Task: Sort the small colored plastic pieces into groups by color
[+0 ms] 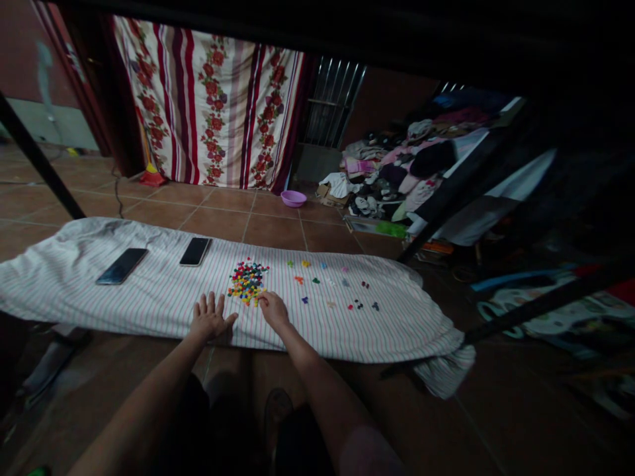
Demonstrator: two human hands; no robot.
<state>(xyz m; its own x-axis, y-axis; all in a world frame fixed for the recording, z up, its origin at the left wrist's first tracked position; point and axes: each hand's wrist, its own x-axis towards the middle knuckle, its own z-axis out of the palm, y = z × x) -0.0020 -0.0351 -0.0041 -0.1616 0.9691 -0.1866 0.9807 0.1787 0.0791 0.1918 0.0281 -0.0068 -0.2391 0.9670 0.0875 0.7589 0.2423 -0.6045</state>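
Coloured pieces [247,281] lie heaped on cloth [163,301]. My right hand [274,311] reaches their edge, whether pinching one I cannot tell; my left hand [211,320] is spread.

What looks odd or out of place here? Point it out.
The clothes pile in the right background looks messy, garments heaped together. The striped cloth hangs bunched at its near right corner, unlike its flatter top. The small coloured pieces by the right hand lie loosely heaped, but nothing there stands out.
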